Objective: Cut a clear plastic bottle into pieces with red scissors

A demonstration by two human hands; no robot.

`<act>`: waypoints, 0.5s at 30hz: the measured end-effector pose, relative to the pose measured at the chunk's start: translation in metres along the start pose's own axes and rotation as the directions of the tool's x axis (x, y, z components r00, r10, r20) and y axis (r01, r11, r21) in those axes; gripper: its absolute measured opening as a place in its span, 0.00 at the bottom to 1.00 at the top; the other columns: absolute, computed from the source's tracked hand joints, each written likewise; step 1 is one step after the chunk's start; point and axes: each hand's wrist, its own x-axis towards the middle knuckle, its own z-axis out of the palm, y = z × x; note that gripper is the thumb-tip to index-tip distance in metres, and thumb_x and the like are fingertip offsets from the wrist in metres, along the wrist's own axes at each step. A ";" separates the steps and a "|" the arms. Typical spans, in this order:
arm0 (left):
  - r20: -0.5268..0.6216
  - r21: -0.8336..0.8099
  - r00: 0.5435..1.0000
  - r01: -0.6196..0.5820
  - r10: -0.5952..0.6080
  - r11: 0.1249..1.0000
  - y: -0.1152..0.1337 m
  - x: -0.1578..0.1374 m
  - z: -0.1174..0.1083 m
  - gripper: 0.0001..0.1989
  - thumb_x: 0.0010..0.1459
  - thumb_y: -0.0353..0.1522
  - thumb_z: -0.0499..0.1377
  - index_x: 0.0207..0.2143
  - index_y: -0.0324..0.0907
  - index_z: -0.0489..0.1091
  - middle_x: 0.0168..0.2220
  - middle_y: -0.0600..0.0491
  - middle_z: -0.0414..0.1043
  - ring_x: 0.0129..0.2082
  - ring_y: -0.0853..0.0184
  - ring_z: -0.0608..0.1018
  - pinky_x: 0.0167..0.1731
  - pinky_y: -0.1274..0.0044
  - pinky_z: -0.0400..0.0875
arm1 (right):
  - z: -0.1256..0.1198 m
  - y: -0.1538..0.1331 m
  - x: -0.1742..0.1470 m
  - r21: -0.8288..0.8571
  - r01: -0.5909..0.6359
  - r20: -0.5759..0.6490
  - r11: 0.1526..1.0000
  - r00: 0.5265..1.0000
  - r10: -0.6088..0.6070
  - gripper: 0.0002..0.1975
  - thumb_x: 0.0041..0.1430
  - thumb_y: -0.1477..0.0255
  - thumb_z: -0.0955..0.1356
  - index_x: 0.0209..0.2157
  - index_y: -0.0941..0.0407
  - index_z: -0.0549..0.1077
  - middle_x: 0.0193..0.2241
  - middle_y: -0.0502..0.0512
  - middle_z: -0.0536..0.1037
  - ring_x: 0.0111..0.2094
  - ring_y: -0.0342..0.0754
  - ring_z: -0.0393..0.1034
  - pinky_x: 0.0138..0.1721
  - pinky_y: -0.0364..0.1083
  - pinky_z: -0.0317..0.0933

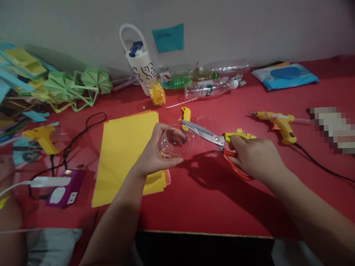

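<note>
My left hand (152,153) is wrapped round a clear plastic piece (172,144), rounded and hollow like a cut bottle section. Closed on the handles of red-handled scissors (206,134), my right hand (258,156) points the blades left, toward the rim of the plastic piece. The blade tips overlap the far side of the rim; whether they touch it I cannot tell. Just behind the tips lies a yellow-handled tool (186,114), partly hidden. Yellow star-shaped bits (244,133) show beyond my right fingers.
A stack of yellow paper (122,150) lies left of centre. Corded yellow glue guns sit at right (277,121) and left (43,138), near a purple power strip (65,191). Behind stand a white tumbler (142,70), plastic bottles (206,87) and a wipes pack (286,75). Another person's arm (7,220) is at left.
</note>
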 end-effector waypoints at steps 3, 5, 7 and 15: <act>0.018 -0.065 1.000 0.014 -0.013 0.998 0.001 0.001 -0.005 0.27 0.49 0.40 0.70 0.47 0.51 0.60 0.46 0.48 0.74 0.41 0.62 0.81 0.37 0.69 0.80 | 0.001 0.001 -0.001 0.007 0.004 -0.004 1.000 1.000 -0.004 0.19 0.59 0.57 0.60 0.31 0.57 0.74 0.18 0.58 0.73 0.18 0.49 0.63 0.23 0.46 0.40; 0.027 -0.103 0.999 0.044 -0.041 0.994 0.003 0.001 -0.007 0.27 0.49 0.40 0.70 0.46 0.51 0.61 0.46 0.48 0.74 0.41 0.62 0.80 0.38 0.70 0.80 | 0.001 0.001 -0.001 0.020 0.002 -0.008 1.000 1.000 -0.002 0.20 0.60 0.56 0.59 0.31 0.56 0.73 0.19 0.59 0.74 0.18 0.50 0.63 0.23 0.46 0.40; 0.045 -0.120 0.996 0.083 -0.078 0.989 0.004 0.000 -0.008 0.26 0.48 0.40 0.70 0.47 0.50 0.63 0.47 0.47 0.74 0.41 0.62 0.80 0.38 0.70 0.80 | 0.000 0.001 -0.002 0.035 0.004 -0.017 0.999 1.000 -0.004 0.20 0.60 0.56 0.59 0.30 0.55 0.72 0.20 0.59 0.74 0.19 0.50 0.64 0.23 0.46 0.40; 0.121 -0.129 0.984 0.146 -0.131 0.981 0.007 0.001 -0.009 0.24 0.48 0.41 0.67 0.47 0.51 0.66 0.43 0.47 0.75 0.33 0.62 0.79 0.30 0.68 0.79 | -0.001 0.001 -0.003 0.026 0.033 -0.019 0.999 0.999 -0.032 0.21 0.59 0.56 0.60 0.34 0.58 0.74 0.20 0.60 0.75 0.19 0.50 0.64 0.23 0.45 0.39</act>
